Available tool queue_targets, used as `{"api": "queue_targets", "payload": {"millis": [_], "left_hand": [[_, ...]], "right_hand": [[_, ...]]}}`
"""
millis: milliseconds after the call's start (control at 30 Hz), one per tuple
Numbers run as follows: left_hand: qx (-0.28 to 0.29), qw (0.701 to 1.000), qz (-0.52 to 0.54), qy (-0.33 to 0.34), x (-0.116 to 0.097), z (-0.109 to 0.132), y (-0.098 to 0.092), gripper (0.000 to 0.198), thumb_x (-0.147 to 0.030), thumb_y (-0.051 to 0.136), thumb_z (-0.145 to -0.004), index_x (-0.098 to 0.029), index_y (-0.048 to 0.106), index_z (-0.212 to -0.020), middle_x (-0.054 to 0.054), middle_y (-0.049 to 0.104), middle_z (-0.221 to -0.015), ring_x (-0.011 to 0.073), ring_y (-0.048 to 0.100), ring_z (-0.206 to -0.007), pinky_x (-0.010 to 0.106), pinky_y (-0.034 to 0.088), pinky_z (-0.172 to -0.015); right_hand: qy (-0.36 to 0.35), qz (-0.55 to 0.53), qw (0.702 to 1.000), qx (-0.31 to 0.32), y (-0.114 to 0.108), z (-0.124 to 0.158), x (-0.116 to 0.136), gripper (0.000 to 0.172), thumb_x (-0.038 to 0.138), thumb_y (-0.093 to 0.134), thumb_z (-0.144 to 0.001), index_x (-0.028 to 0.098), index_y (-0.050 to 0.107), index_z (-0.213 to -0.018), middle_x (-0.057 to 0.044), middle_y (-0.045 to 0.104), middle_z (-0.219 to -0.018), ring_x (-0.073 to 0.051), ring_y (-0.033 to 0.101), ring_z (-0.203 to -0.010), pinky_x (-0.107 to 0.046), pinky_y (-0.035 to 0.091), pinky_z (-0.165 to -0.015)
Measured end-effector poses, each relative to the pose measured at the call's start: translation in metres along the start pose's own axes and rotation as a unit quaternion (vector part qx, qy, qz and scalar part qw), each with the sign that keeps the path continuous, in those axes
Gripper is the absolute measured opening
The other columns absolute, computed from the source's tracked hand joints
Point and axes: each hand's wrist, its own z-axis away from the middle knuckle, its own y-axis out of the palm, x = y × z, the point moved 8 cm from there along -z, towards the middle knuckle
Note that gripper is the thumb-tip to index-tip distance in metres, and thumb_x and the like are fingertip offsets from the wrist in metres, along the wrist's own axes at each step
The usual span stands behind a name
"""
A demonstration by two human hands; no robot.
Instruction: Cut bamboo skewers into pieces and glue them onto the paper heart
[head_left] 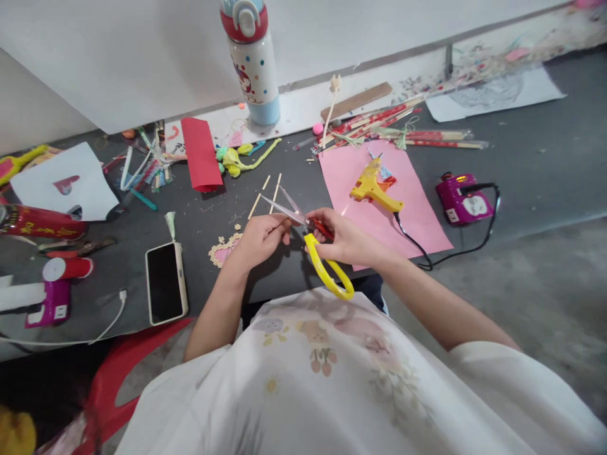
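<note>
My right hand grips a pair of scissors with yellow and red handles. Their blades stand apart, pointing away from me over the dark table. Close to the lower blade is my left hand, its thumb and fingers pinched together. Whatever lies between those fingertips is too small to make out. Just beyond the blade tips lie thin wooden sticks. Partly covered by my left wrist is a pink shape edged with small pale pieces.
Pink paper at right bears a yellow glue gun, corded toward a purple power block. A phone lies left of my arm. A tall bottle stands behind. Red folded paper and bundled sticks lie farther back.
</note>
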Motion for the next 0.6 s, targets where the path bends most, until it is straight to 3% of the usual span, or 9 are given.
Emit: {"api": "queue_targets", "payload": {"millis": [200,367,500,600], "left_hand": [[-0.022,0.999,-0.009,-0.038,0.007,0.003,-0.009,0.041,-0.031,0.041,-0.091,-0.015,0.059,-0.058,-0.003,0.051,-0.047,0.0068,0.046,-0.047,0.019,0.034,-0.051],[-0.039,0.998,-0.038,-0.039,0.006,0.006,-0.012,0.038,-0.031,0.042,-0.091,-0.015,0.063,-0.063,-0.001,0.06,-0.056,0.0081,0.052,-0.053,0.02,0.037,-0.055],[-0.141,0.983,-0.115,0.008,-0.001,0.01,-0.018,0.022,-0.028,0.048,-0.09,-0.016,0.066,-0.089,0.001,0.067,-0.072,0.0109,0.059,-0.067,0.021,0.042,-0.064],[-0.156,0.974,-0.156,0.056,-0.005,0.013,-0.015,0.025,-0.025,0.045,-0.091,-0.016,0.065,-0.078,0.003,0.067,-0.073,0.0113,0.061,-0.071,0.021,0.043,-0.067]], "right_hand": [[0.024,0.019,1.0,0.007,-0.003,0.002,0.0,0.045,0.019,0.062,-0.069,0.017,0.048,-0.112,0.002,0.053,-0.081,-0.008,0.05,-0.066,-0.022,0.045,-0.063],[0.039,0.029,0.999,-0.008,-0.006,0.002,-0.004,0.046,0.019,0.064,-0.067,0.017,0.05,-0.11,0.003,0.055,-0.078,-0.009,0.052,-0.066,-0.023,0.045,-0.064],[0.034,0.009,0.999,-0.026,-0.007,0.002,-0.004,0.044,0.021,0.063,-0.068,0.017,0.049,-0.109,0.002,0.054,-0.078,-0.009,0.051,-0.065,-0.023,0.045,-0.062],[0.024,0.005,0.999,-0.03,-0.006,0.001,-0.004,0.046,0.022,0.064,-0.068,0.018,0.049,-0.111,0.002,0.054,-0.08,-0.009,0.052,-0.066,-0.024,0.047,-0.063]]}}
